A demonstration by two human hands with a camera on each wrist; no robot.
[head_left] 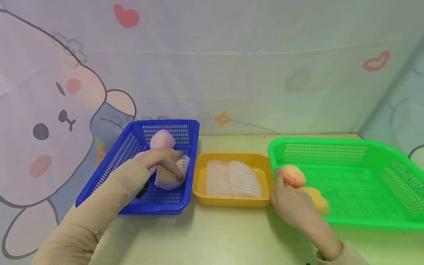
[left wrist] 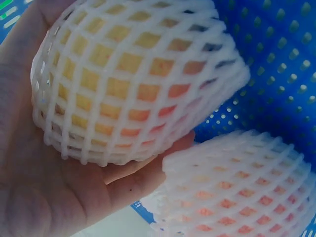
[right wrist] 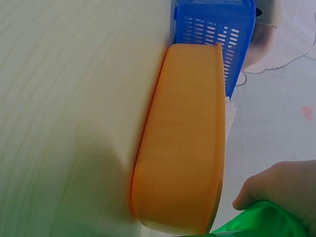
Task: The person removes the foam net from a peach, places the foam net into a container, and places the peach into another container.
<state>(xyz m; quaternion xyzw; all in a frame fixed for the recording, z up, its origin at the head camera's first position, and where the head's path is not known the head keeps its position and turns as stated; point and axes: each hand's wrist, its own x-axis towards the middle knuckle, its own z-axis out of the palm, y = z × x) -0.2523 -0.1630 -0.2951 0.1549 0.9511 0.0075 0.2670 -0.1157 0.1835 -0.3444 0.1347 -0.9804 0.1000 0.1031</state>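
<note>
In the blue basket (head_left: 190,184) my left hand (head_left: 165,160) holds a yellow-and-red fruit (left wrist: 118,84) wrapped in a white foam net, with thumb and fingers curved around it. Just below, in the left wrist view, lies another netted fruit (left wrist: 242,192), reddish in colour. A pinkish netted fruit (head_left: 162,140) sits near the basket's back wall. My right hand (head_left: 291,202) grips the left rim of the green basket (head_left: 347,220), one finger stretched along it. Beside that hand, inside the basket, are a round orange-red fruit (head_left: 293,176) and a yellow fruit (head_left: 318,202), both bare.
Between the two baskets stands a shallow orange-yellow tray (head_left: 232,201) with white foam nets (head_left: 243,179) lying flat in it. All three containers rest on a pale wooden table (head_left: 225,235). A printed cloth (head_left: 232,81) hangs behind them.
</note>
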